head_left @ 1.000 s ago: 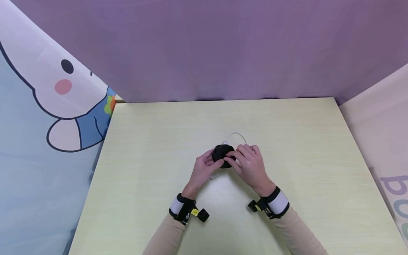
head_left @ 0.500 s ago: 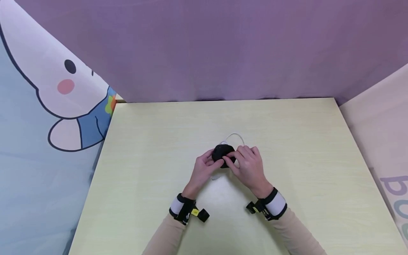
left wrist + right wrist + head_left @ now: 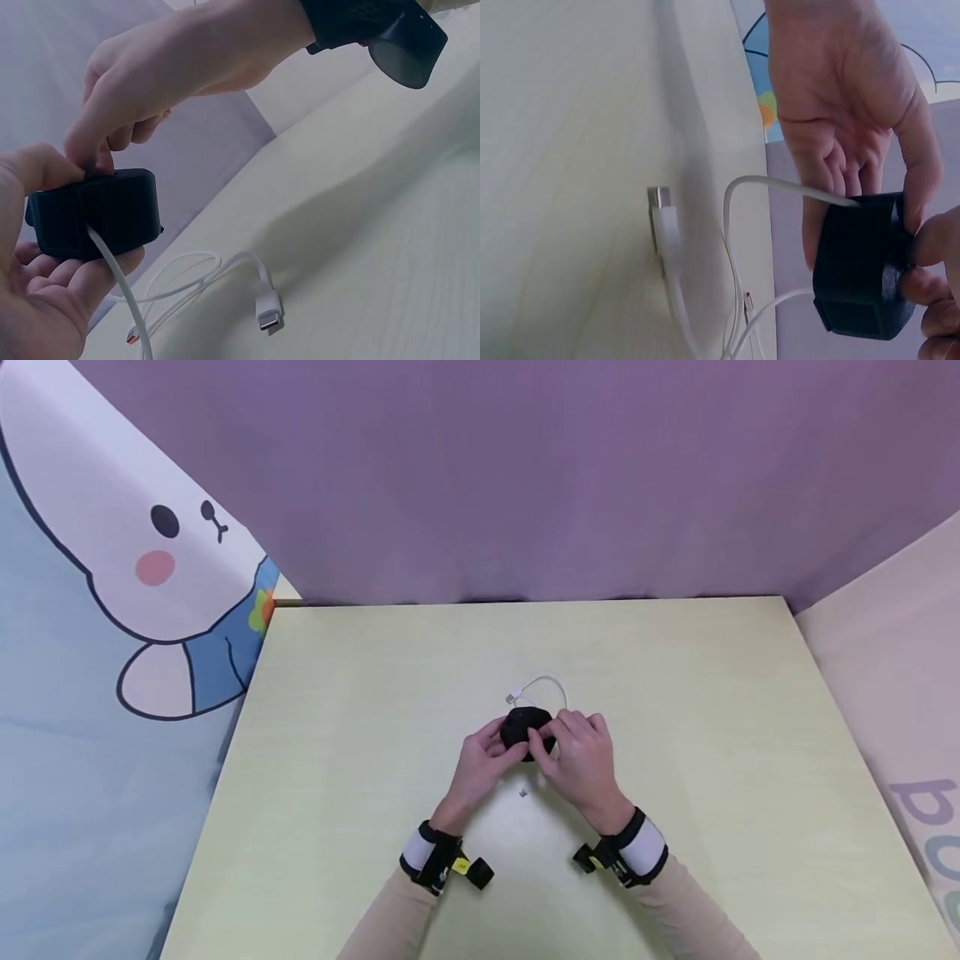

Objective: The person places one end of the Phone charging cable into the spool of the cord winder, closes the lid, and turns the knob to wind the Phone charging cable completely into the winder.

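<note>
A black angular case (image 3: 517,723) with white cable (image 3: 120,277) coming out of it is held above the table. My left hand (image 3: 478,767) grips it from the left, thumb near the top and fingers beneath. My right hand (image 3: 587,762) pinches at the case's upper face with thumb and index finger; what exactly lies between those fingertips is hidden. In the left wrist view, a white USB-C plug (image 3: 268,306) hangs low or rests near the tabletop. A second plug with an orange-tinted end (image 3: 133,334) shows behind the cable. The head view shows a white plug (image 3: 512,698) beyond the case.
The pale wooden table (image 3: 360,693) spreads around both hands. A purple cloth (image 3: 525,485) hangs behind its back edge, a cartoon-printed blue cloth (image 3: 67,777) at the left, and a pale lettered cloth (image 3: 885,635) at the right. Each wrist wears a strapped camera (image 3: 480,872).
The plug beyond the case has shifted left, and its cable loop has moved left too. The plug in front has shifted right. My right hand has moved slightly left; my left hand keeps its grip.
</note>
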Action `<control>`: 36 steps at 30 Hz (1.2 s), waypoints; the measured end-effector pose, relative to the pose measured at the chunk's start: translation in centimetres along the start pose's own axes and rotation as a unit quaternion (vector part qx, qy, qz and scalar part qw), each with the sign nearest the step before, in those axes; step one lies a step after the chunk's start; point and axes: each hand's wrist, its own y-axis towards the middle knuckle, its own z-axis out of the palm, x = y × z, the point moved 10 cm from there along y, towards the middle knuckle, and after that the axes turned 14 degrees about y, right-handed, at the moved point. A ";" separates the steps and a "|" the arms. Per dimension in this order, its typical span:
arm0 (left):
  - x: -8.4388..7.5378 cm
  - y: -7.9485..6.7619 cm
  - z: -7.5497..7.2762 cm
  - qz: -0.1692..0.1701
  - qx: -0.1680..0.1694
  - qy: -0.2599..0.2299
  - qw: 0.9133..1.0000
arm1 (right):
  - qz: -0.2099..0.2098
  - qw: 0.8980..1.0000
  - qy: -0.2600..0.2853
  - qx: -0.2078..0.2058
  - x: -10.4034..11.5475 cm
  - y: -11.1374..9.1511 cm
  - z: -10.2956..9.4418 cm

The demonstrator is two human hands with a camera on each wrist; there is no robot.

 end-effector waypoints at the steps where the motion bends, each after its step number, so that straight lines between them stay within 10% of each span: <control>1: 0.0 0.0 0.0 0.001 -0.002 0.001 1.000 | 0.010 1.000 0.002 0.000 -0.1 0.0 0.0; 13: 1.1 0.0 0.3 0.001 -0.019 0.011 1.000 | 0.103 0.994 0.022 -0.013 -1.5 -0.9 0.6; 36: 1.2 0.8 0.6 0.024 -0.044 0.026 0.998 | 0.144 0.986 0.060 -0.066 -3.5 -1.7 1.0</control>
